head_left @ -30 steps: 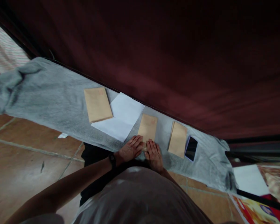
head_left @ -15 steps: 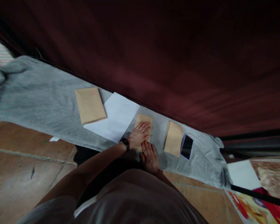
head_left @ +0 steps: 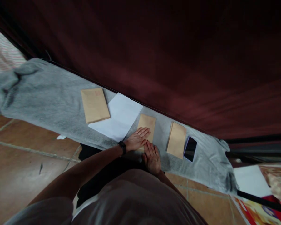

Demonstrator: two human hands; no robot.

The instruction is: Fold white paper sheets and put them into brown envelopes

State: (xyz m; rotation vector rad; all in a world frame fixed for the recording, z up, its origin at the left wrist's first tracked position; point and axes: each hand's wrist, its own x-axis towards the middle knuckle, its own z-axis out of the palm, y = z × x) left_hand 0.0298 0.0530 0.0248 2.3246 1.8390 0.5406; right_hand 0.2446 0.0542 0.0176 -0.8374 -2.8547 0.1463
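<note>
A brown envelope lies on the grey cloth in front of me. My left hand rests flat on its near half, fingers stretched out. My right hand lies flat just below it, fingertips touching the envelope's near edge. A black band sits on my left wrist. To the left, a white sheet of paper is partly covered by another brown envelope. A third brown envelope lies to the right.
A dark phone lies face up beside the right envelope. A dark red curtain hangs behind the cloth. Brown floor tiles spread to the left. White paper and a colourful printed sheet lie at the lower right.
My left hand slid forward from the envelope's near edge onto its face, then drew back a little. My right hand stayed at the near edge.
</note>
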